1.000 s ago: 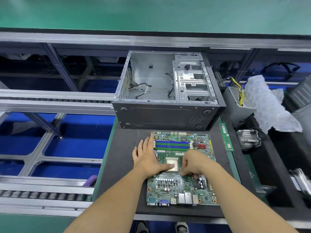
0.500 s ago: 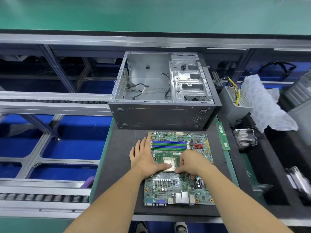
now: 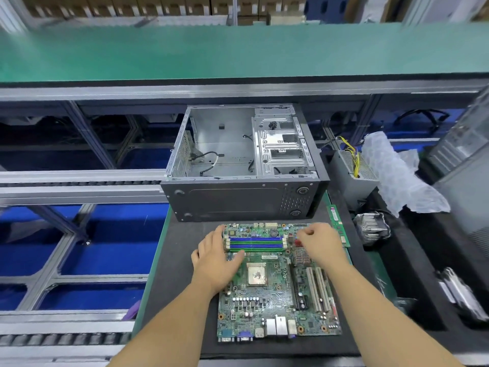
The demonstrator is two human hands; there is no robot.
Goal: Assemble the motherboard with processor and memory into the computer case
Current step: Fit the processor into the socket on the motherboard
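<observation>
The green motherboard (image 3: 277, 292) lies flat on the black mat in front of the open grey computer case (image 3: 238, 197). The processor (image 3: 256, 274) sits uncovered in its socket at the board's centre. Blue and green memory slots (image 3: 255, 243) run across the board's far part. My left hand (image 3: 214, 258) rests flat on the board's left edge, its thumb by the slots. With its fingers curled, my right hand (image 3: 320, 245) hovers over the board's far right corner; nothing shows in it. A green memory stick (image 3: 338, 226) lies on the mat just right of that hand.
A power supply (image 3: 352, 176) with yellow wires stands right of the case, with bubble wrap (image 3: 397, 176) beside it. A finned cooler (image 3: 371, 229) sits in a black tray at right. Conveyor rails (image 3: 79, 181) run at left.
My right hand has left the processor socket and moved to the board's far right corner. The left hand slid a little farther up the board's left edge. The processor is now uncovered.
</observation>
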